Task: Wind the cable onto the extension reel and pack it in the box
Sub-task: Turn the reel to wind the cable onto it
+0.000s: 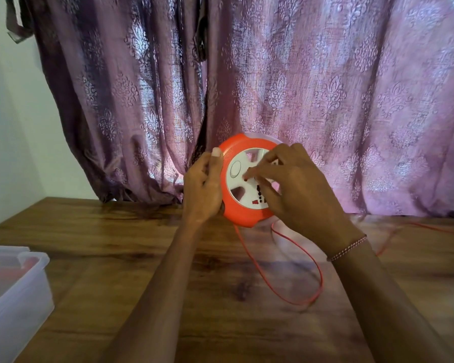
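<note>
Above the table (168,284) my left hand (203,189) grips the reel (236,205); right hand (296,187) fingers curl onto its face, cable (317,268) dangling below.

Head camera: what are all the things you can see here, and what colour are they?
Reel: one, orange with a white face, held upright above the table.
Cable: one, red-orange, hanging from the reel, looping on the table and trailing right.
Box: one, clear plastic, something red inside, left edge of the table.
Table: one, brown wood.
Curtain: purple, patterned, behind the table.
Wall: white, left.
Bracelet: one, pink and white, on the right wrist.
Left hand: grips the reel's left rim.
Right hand: fingers on the reel's white face.
</note>
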Motion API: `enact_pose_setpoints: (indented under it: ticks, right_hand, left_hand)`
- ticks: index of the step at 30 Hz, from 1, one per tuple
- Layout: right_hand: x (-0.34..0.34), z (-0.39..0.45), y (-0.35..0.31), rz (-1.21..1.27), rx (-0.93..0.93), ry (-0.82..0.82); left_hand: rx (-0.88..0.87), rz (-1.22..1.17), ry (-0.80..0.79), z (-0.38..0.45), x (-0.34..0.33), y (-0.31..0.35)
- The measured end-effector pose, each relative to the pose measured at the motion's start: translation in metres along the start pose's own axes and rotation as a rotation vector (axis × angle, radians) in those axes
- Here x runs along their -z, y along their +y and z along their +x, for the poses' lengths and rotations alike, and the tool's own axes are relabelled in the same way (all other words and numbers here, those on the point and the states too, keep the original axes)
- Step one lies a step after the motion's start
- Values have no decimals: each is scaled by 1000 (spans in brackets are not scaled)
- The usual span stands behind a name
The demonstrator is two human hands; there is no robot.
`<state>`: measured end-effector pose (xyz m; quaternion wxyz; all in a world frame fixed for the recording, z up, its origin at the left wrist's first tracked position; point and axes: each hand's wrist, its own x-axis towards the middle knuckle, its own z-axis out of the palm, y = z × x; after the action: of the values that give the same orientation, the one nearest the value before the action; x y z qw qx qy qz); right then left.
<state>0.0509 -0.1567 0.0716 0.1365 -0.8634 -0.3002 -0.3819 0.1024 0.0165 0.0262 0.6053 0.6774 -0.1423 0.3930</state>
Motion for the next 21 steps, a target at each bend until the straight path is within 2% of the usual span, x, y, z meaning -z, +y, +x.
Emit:
enact_pose_setpoints:
  ticks: [2, 4, 10, 15, 21]
  right_hand:
    - [2, 0, 2, -10, 82, -128]
    - [5, 0, 0, -51, 79, -206]
    - [3, -2, -6, -176, 42, -117]
    - [0, -5, -6, -171, 3, -107]
    - [-5, -5, -7, -156, -189, -26]
  left_hand:
    - [1, -8, -3, 0, 0, 0]
    - [-1, -14, -8, -1, 1, 0]
    - [-10, -10, -8, 0, 1, 1]
    - [-21, 14, -6, 0, 0, -3]
    - [-12, -2, 11, 0, -1, -2]
